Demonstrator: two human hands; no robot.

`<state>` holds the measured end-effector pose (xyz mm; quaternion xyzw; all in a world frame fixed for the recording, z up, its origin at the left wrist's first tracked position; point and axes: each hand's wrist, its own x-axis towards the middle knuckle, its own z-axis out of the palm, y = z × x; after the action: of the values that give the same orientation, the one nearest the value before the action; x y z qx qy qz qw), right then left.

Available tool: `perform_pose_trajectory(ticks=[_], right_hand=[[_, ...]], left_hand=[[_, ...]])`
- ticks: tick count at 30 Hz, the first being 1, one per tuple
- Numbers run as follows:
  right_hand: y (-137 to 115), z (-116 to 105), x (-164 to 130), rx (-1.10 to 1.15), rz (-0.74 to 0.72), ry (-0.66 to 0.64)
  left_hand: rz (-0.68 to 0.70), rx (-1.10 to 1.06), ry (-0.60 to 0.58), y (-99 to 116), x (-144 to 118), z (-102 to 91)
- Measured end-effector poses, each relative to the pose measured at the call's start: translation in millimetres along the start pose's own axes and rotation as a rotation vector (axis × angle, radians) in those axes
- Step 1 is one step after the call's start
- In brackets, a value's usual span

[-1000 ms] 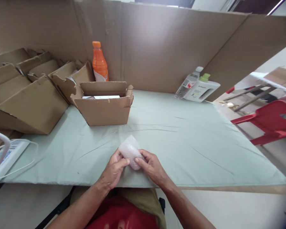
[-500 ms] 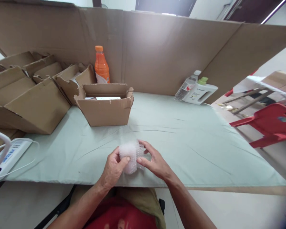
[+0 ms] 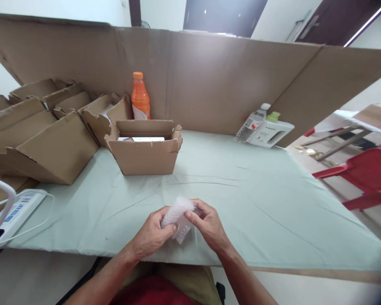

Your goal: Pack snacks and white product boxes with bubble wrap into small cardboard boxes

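Pale green cloth-covered table (image 3: 241, 195), with open cardboard boxes (image 3: 144, 148), orange bottle (image 3: 140, 96), possibly a detergent jug (image 3: 269, 132).

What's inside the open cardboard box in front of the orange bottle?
In the open cardboard box a flat white item shows just above the front wall. That wall hides the rest of the inside, so anything lower cannot be seen.

Both forearms are bare from elbow to wrist, with no sleeves, watch or bracelet showing. The left hand (image 3: 151, 234) and the right hand (image 3: 208, 224) wear no gloves or rings. Below them show a red garment (image 3: 152, 292) and olive-khaki cloth (image 3: 186, 281).
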<state>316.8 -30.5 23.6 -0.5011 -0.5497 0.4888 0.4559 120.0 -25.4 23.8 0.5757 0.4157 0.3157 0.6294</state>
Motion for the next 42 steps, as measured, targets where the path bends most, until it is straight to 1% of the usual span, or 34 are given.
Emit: perform_pose_trajectory(ticks=[4, 6, 8, 10, 11, 12, 13, 14, 16, 17, 18, 19, 20, 22, 23, 25, 27, 30, 31, 32, 34, 37, 40, 42], right_hand=[[-7.5, -19.6, 2.5, -0.037, -0.032, -0.152], [-15.8, -21.3, 5.5, -0.185, -0.052, -0.233], [-24.5, -18.9, 10.0, -0.385, -0.088, -0.248], [-32.9, -17.9, 15.8, -0.519, -0.133, -0.205], [-37.6, -19.4, 19.0, -0.548, -0.153, -0.167], [-43.2, -22.6, 22.5, -0.552, -0.168, -0.121], [-50.3, -27.0, 26.2, -0.532, -0.175, -0.068], [-59.0, -32.0, 30.4, -0.487, -0.177, -0.009], [-81.6, -40.3, 41.1, -0.349, -0.186, 0.106], [-94.8, -42.1, 48.5, -0.277, -0.208, 0.163], [-108.2, -41.8, 57.7, -0.216, -0.243, 0.219], [-121.1, -39.5, 69.1, -0.170, -0.293, 0.273], [-132.7, -35.4, 82.6, -0.139, -0.347, 0.316], [-149.8, -25.0, 114.9, -0.127, -0.430, 0.352], [-155.0, -20.1, 132.3, -0.153, -0.449, 0.353], [-160.8, -13.1, 165.2, -0.306, -0.436, 0.335], [-164.6, -9.4, 190.2, -0.616, -0.364, 0.317], [-173.1, -0.9, 209.8, -1.171, -0.193, 0.251], [-176.3, 4.2, 213.0, -1.292, -0.144, 0.226], [-179.0, 10.3, 215.4, -1.357, -0.102, 0.191], [-181.9, 22.8, 219.7, -1.344, -0.045, 0.115], [-180.2, 32.6, 225.6, -1.133, 0.025, 0.041], [-177.2, 25.7, 227.8, -0.850, 0.137, 0.022], [-177.0, 16.4, 226.6, -0.725, 0.186, 0.027]], left_hand=[[-0.010, 0.116, -0.155, 5.5, 6.7, -14.0], [-0.006, 0.209, -0.214, 6.0, 13.0, -20.0], [-0.010, 0.268, -0.254, 5.8, 20.8, -25.5], [0.014, 0.308, -0.263, 7.8, 28.6, -32.8], [0.061, 0.336, -0.227, 10.3, 32.2, -37.8], [0.150, 0.374, -0.153, 14.0, 35.5, -43.9], [0.281, 0.424, -0.038, 18.7, 38.7, -51.2], [0.441, 0.486, 0.113, 24.1, 42.0, -59.3], [0.756, 0.616, 0.455, 35.4, 49.2, -76.7], [0.870, 0.677, 0.615, 40.4, 53.4, -85.0], [0.936, 0.732, 0.749, 44.5, 58.1, -92.6], [0.962, 0.780, 0.844, 47.5, 63.1, -98.9], [0.966, 0.818, 0.903, 49.1, 68.1, -104.0], [0.962, 0.876, 0.957, 48.6, 77.1, -110.0], [0.971, 0.896, 0.974, 46.9, 80.6, -111.2], [1.004, 0.908, 1.002, 41.9, 84.5, -111.2], [1.026, 0.893, 1.002, 37.0, 84.7, -109.8], [1.031, 0.870, 0.958, 33.0, 81.4, -107.6], [1.033, 0.865, 0.948, 32.6, 80.0, -107.2], [1.032, 0.860, 0.939, 32.5, 78.8, -107.0], [1.025, 0.850, 0.932, 32.5, 76.9, -106.8], [1.019, 0.841, 0.927, 31.7, 75.8, -107.1], [1.031, 0.834, 0.926, 30.0, 76.4, -107.5], [1.036, 0.829, 0.936, 28.9, 77.1, -107.6]])
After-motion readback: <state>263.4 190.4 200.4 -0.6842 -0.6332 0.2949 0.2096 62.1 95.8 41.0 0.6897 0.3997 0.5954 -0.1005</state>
